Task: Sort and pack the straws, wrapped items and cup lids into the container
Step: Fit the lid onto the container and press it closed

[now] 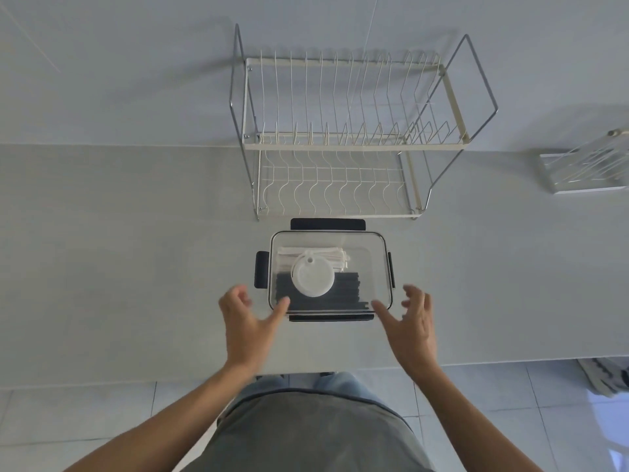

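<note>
- While both hands hover at the near corners of the container (381, 267), neither one holds anything: the left hand (246, 323) has its fingers spread and loose, with the thumb reaching toward the near left corner, and the right hand (413, 323) is spread the same way beside the near right corner
- Whether the thumbs already touch the clear wall, I cannot tell
- If only one hand takes hold, the container could turn on the counter (136, 267) and the loose things inside could slide
- Inside, the black straws (343, 289) lie in the near half, the white wrapped items (326, 255) in the far half, and one white cup lid (313, 277) rests on top across both groups; a tilt would probably send this lid off to one side
- A clear cover seems to sit on top, but the dark clips (262, 270) stand outward, so I judge it not locked; lifting now could let it come off
- Further back, the dish rack (340, 137) stands just behind, so a push forward could knock it
</note>
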